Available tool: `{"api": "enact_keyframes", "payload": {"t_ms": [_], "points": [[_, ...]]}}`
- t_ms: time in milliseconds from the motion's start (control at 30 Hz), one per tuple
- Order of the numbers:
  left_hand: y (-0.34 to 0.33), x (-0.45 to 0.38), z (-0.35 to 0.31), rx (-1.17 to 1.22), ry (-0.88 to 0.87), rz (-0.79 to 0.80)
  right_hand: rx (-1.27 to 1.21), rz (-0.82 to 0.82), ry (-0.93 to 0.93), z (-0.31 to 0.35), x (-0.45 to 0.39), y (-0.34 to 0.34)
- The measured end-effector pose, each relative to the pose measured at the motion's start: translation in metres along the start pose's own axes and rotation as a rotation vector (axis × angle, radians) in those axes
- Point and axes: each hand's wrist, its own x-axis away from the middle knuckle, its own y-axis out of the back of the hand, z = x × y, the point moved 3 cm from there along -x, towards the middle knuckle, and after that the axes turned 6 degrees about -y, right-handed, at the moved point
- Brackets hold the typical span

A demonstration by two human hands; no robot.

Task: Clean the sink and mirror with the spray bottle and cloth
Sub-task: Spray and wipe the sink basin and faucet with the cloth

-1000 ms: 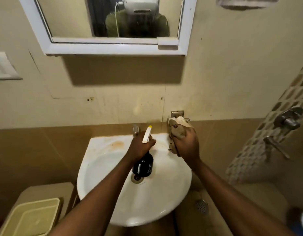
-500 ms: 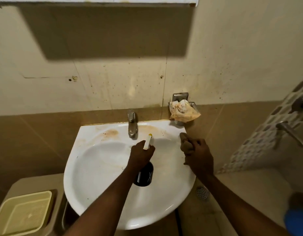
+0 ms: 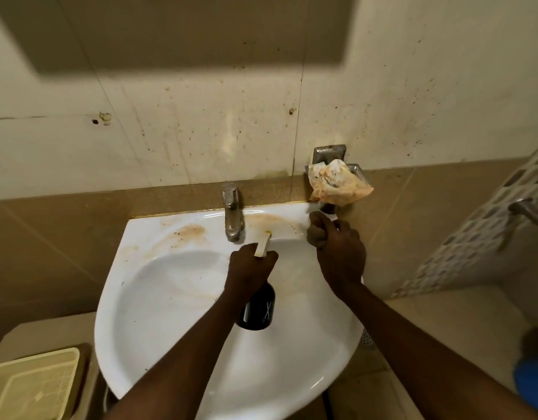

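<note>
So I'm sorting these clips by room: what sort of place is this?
Most likely a small bathroom: a white wall-hung sink with a metal tap, tiled walls, and a metal soap holder fixed beside the tap.

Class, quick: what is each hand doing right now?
Left hand: grips the spray bottle over the sink.
Right hand: holds a bunched cloth at the sink's back rim.

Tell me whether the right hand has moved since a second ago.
Yes. The right hand, then up at the soap holder, has come down to the sink rim, gripping a dark cloth.
</note>
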Motion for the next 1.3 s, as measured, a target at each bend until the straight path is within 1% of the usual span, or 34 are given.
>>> {"api": "enact_keyframes", "payload": {"t_ms": [67,133,200,233,300,367,400,433,467,500,533,567,633,700,767,833,867,933,967,1000,1033,1067,1100,1133,1200,1267,1300], "points": [[-0.001,-0.004,0.008,-0.01,0.01,0.065,-0.02,0.064,-0.11,0.01,-0.005,-0.018],[0.002,-0.009,0.014,-0.013,0.01,0.077,-0.054,0.13,-0.218,0.025,-0.012,-0.031],[0.007,-0.013,0.02,0.02,0.03,0.049,-0.042,0.199,-0.218,0.044,-0.025,-0.047],[0.01,-0.015,0.022,0.035,0.043,0.047,-0.055,0.228,-0.165,0.054,-0.034,-0.054],[0.014,-0.019,0.024,0.033,0.047,0.054,-0.144,0.31,0.025,0.075,-0.051,-0.062],[0.017,-0.019,0.023,0.044,0.047,0.064,-0.15,0.496,0.289,0.095,-0.058,-0.068],[0.017,-0.018,0.023,0.055,0.047,0.07,-0.093,0.601,0.423,0.1,-0.059,-0.066],[0.017,-0.017,0.022,0.051,0.037,0.082,-0.047,0.695,0.532,0.1,-0.061,-0.063],[0.017,-0.014,0.022,0.027,0.018,0.105,-0.026,0.756,0.619,0.093,-0.063,-0.059],[0.015,-0.01,0.021,-0.002,-0.001,0.144,-0.025,0.766,0.694,0.083,-0.065,-0.055],[0.013,-0.007,0.021,-0.009,-0.009,0.186,-0.015,0.727,0.736,0.07,-0.07,-0.049],[0.011,-0.005,0.022,0.011,-0.004,0.223,0.001,0.66,0.729,0.052,-0.077,-0.053],[0.01,-0.005,0.025,0.07,0.014,0.271,0.018,0.496,0.589,0.031,-0.082,-0.059],[0.013,-0.008,0.028,0.069,0.011,0.288,-0.024,0.389,0.513,0.04,-0.082,-0.072],[0.017,-0.008,0.031,0.053,0.007,0.261,-0.095,0.392,0.514,0.06,-0.081,-0.075],[0.018,-0.006,0.034,0.062,0.034,0.172,-0.157,0.538,0.552,0.07,-0.076,-0.065],[0.019,-0.005,0.034,0.084,0.061,0.117,-0.17,0.64,0.585,0.07,-0.072,-0.056],[0.021,-0.004,0.035,0.116,0.1,0.057,-0.197,0.766,0.616,0.061,-0.066,-0.049],[0.021,-0.003,0.036,0.123,0.1,0.065,-0.239,0.793,0.536,0.052,-0.066,-0.051],[0.02,-0.003,0.037,0.132,0.093,0.088,-0.292,0.776,0.41,0.045,-0.068,-0.052],[0.02,-0.003,0.036,0.145,0.085,0.115,-0.306,0.725,0.3,0.041,-0.071,-0.054],[0.02,-0.002,0.035,0.156,0.079,0.138,-0.288,0.662,0.238,0.042,-0.074,-0.059],[0.021,-0.001,0.035,0.173,0.077,0.146,-0.222,0.583,0.271,0.05,-0.076,-0.067],[0.021,0.0,0.036,0.196,0.082,0.143,-0.146,0.565,0.328,0.064,-0.075,-0.073],[0.021,0.002,0.037,0.226,0.097,0.122,-0.03,0.613,0.475,0.097,-0.068,-0.076],[0.02,0.005,0.038,0.227,0.118,0.096,-0.032,0.627,0.643,0.108,-0.062,-0.073],[0.02,0.005,0.038,0.219,0.121,0.093,-0.042,0.621,0.718,0.102,-0.059,-0.066]]}}
